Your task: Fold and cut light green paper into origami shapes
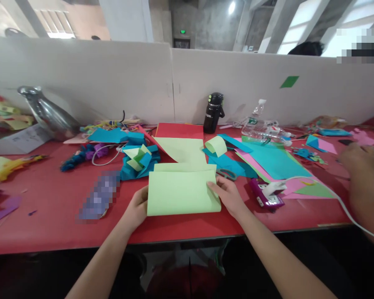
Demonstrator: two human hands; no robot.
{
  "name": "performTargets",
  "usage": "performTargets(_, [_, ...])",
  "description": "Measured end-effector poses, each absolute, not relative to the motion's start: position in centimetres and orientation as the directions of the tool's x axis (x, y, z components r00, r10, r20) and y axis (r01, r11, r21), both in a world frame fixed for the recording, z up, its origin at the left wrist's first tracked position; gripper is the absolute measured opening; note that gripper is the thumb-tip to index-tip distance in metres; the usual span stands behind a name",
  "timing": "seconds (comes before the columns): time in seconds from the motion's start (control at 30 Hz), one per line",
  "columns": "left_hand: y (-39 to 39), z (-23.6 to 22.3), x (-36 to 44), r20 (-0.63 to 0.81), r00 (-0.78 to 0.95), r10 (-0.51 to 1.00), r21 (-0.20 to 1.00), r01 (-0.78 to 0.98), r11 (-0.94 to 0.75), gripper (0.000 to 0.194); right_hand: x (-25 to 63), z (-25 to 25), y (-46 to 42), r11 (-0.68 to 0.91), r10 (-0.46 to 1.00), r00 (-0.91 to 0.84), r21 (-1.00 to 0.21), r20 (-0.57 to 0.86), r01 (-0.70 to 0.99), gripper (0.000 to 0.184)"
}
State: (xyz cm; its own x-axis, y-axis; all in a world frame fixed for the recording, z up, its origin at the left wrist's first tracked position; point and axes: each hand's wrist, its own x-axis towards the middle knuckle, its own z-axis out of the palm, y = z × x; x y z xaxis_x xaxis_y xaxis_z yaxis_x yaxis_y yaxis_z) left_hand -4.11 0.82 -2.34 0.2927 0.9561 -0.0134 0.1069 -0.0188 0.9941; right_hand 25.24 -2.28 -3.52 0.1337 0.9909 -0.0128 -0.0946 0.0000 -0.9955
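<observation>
A sheet of light green paper (183,193), folded over with its lower edge rounded, is held between my two hands just above the red table. My left hand (139,205) grips its left edge, fingers tucked behind it. My right hand (227,193) pinches the right edge, thumb on the front face. Behind it lie another light green sheet (187,147) and a red sheet (180,130). Scissors (227,174) rest beyond my right hand, their blades partly hidden. A curled light green strip (216,146) and crumpled blue paper (126,168) lie nearby.
A purple power strip (266,195) with a white plug and cable sits to the right. A black bottle (213,113), plastic bottles (260,126) and a metal jug (48,112) stand along the white partition (112,83). A co-worker's hand (358,160) is at far right.
</observation>
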Motion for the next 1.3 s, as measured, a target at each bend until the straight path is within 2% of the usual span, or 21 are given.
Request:
performTargets(0.23, [0.9, -2.4, -3.7, -0.016, 0.349, 0.937, 0.993, 0.117, -0.027, 0.043, 25.4, -4.2, -2.1, 0.009, 0.978, 0.208, -0.997, -0.006, -0.071, 0.030])
performTargets(0.4, [0.8, -2.1, -3.5, -0.062, 0.307, 0.950, 0.990, 0.139, 0.020, 0.041, 25.5, -4.3, -2.1, 0.023, 0.965, 0.262, -0.998, 0.005, -0.066, 0.022])
performTargets(0.5, [1.0, -2.4, -3.7, -0.070, 0.291, 0.954, 0.991, 0.134, 0.032, 0.043, 25.4, -4.2, -2.2, 0.024, 0.963, 0.269, -0.998, 0.006, -0.062, 0.023])
performTargets(0.63, [1.1, -2.8, -3.8, -0.101, 0.217, 0.971, 0.995, 0.017, 0.099, 0.052, 25.3, -4.1, -2.1, 0.034, 0.966, 0.257, -0.998, 0.020, -0.049, 0.032])
performTargets(0.73, [1.0, -2.5, -3.5, -0.136, 0.222, 0.966, 0.979, -0.119, 0.165, 0.072, 25.3, -4.3, -1.9, 0.049, 0.974, 0.224, -0.998, 0.040, -0.037, 0.034])
performTargets(0.8, [0.7, -2.2, -3.3, -0.115, 0.225, 0.967, 0.982, -0.123, 0.145, 0.077, 25.3, -4.6, -1.9, 0.058, 0.978, 0.204, -0.997, 0.048, -0.043, 0.036])
performTargets(0.93, [0.5, -2.2, -3.1, -0.099, 0.209, 0.973, 0.994, -0.022, 0.106, 0.073, 25.2, -4.6, -2.0, 0.042, 0.973, 0.228, -0.997, 0.027, -0.060, 0.050])
performTargets(1.03, [0.6, -2.7, -3.3, -0.096, 0.202, 0.975, 0.995, 0.028, 0.092, 0.062, 25.1, -4.2, -2.2, 0.013, 0.980, 0.199, -0.994, -0.009, -0.109, 0.056])
performTargets(1.17, [0.8, -3.1, -3.5, -0.094, 0.196, 0.976, 0.995, 0.040, 0.088, 0.053, 25.2, -3.5, -2.4, -0.011, 0.986, 0.163, -0.995, -0.028, -0.099, 0.034])
performTargets(1.3, [0.8, -3.2, -3.5, -0.081, 0.182, 0.980, 0.996, 0.051, 0.073, 0.051, 25.5, -3.4, -2.3, -0.030, 0.981, 0.189, -0.998, -0.039, -0.049, 0.037])
